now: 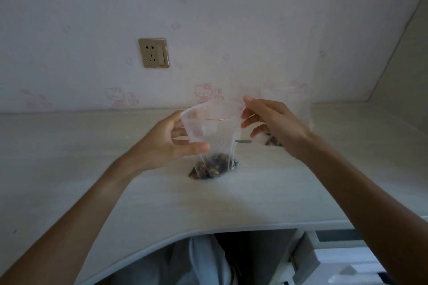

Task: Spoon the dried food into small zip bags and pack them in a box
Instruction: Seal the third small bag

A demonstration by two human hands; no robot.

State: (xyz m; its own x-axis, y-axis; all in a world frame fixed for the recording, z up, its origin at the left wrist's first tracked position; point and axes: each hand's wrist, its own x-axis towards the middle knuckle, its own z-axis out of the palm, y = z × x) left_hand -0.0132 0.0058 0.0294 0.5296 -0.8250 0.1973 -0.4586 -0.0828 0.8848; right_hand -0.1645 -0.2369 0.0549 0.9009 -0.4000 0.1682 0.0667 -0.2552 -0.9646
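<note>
I read this as a home bedroom or study nook: pale wallpaper with pink cartoon cats at 12 o'clock, 1 gold wall socket at 11 o'clock, and a curved pale-wood desk with a drawer unit at 5 o'clock.

A single head-worn view looks forward and down across the desk toward its back edge and the wall, from close above the near edge, both forearms reaching in from below.

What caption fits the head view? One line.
Both hands, left and right, hold open a zip bag of dried food.
</note>
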